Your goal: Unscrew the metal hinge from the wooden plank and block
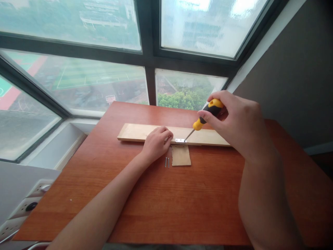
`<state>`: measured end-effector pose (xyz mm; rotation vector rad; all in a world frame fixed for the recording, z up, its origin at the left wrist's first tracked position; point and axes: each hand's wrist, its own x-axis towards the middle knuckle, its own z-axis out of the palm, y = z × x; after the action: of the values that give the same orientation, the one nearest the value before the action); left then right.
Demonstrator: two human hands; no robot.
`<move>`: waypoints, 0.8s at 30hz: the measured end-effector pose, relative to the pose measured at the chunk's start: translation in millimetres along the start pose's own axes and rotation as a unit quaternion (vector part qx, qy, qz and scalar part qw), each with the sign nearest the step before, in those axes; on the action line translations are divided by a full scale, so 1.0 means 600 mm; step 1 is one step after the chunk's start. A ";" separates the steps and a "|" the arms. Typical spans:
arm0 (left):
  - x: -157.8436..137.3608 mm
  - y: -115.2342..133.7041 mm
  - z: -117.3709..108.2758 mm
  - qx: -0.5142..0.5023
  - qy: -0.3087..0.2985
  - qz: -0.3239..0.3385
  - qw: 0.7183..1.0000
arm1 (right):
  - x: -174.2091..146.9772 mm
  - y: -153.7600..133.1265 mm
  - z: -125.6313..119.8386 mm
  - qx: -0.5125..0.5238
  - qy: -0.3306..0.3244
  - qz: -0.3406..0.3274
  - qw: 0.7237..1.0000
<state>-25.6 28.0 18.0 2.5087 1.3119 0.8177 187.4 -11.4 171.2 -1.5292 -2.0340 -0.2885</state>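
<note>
My right hand (234,121) is wrapped round the yellow and black handle of a screwdriver (212,108). The tool slants down to the left, its tip at the right end of a small metal hinge (180,140). That hinge lies on the near edge of a long pale wooden board (135,132). Resting on the board just left of the hinge, my left hand (158,140) has curled fingers drawn to the thumb; whether they pinch something is hidden. A small square wooden piece (181,156) lies below the hinge, with two screws (167,162) on its left.
All this lies on a reddish-brown wooden table (166,205). Windows with dark frames (151,83) rise behind its far edge. Wall sockets (27,205) sit low at the left, and a grey wall (293,80) stands at the right.
</note>
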 end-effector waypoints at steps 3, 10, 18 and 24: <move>0.000 -0.001 0.001 0.000 0.000 0.002 1.000 | 0.001 -0.003 0.004 -0.005 0.004 0.006 1.000; -0.001 -0.001 0.000 -0.004 0.001 0.001 1.000 | 0.000 0.007 0.007 -0.051 -0.012 0.033 0.998; -0.001 -0.002 0.001 -0.006 0.005 0.006 1.000 | 0.001 0.005 0.012 -0.051 -0.009 0.025 0.998; -0.002 0.000 0.001 -0.006 0.003 0.001 1.000 | 0.002 -0.005 0.002 0.123 -0.092 -0.038 0.987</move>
<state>-25.9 27.3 17.2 2.4999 1.3037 0.8314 183.8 -10.7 171.1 -1.3707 -2.1801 0.0764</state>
